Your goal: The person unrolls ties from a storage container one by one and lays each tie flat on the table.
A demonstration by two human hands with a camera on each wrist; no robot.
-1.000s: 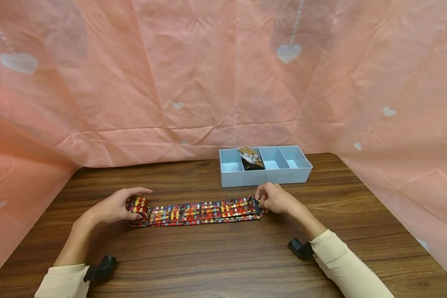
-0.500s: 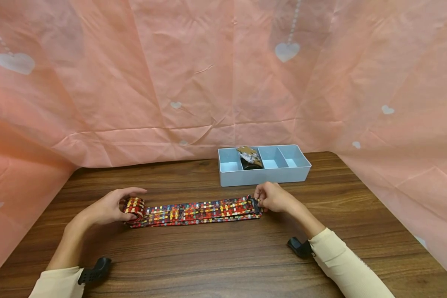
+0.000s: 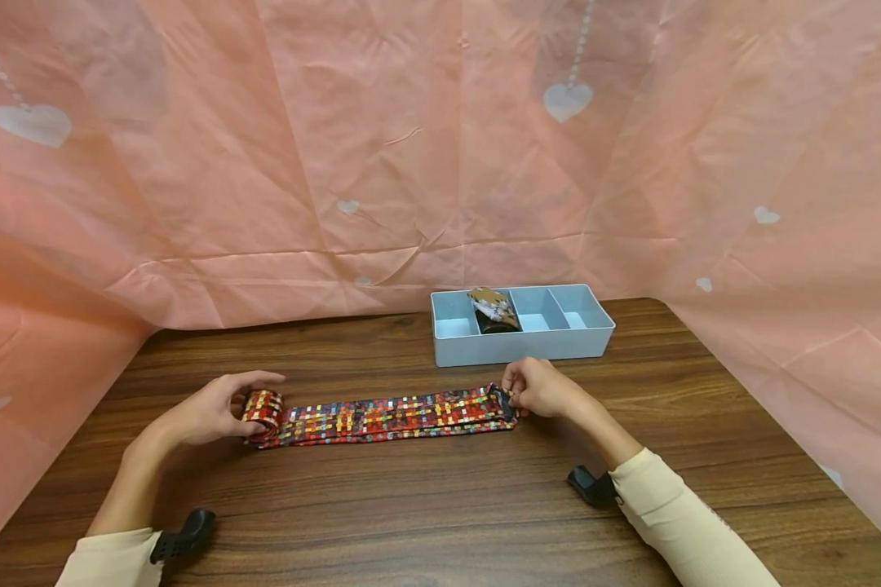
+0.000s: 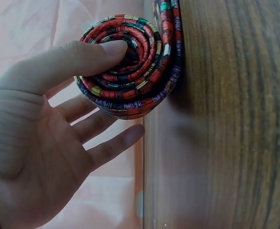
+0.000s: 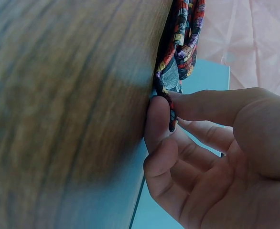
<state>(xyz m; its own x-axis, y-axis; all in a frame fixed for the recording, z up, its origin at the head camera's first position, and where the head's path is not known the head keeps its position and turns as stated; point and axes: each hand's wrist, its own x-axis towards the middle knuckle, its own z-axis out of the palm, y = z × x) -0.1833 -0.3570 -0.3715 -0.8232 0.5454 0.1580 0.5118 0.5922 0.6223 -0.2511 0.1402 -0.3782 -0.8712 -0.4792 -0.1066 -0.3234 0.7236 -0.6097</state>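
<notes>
A necktie with a red, yellow and blue patchwork pattern lies lengthwise across the table, its left end wound into a coil. My left hand holds that coil from the left. In the left wrist view the thumb presses the spiral's side, with the other fingers behind it. At the far right my right hand pinches the tie's end. The right wrist view shows the tie's edge between thumb and forefinger, with a dark lining beside it.
Behind the tie stands a light blue divided box. A brown and white patterned rolled cloth sits in its second compartment from the left. Pink curtain surrounds the wooden table at the back and sides.
My left hand has shifted slightly left with the coil, and the flat stretch between coil and right hand is a little longer. The right hand keeps its pinch in place.
</notes>
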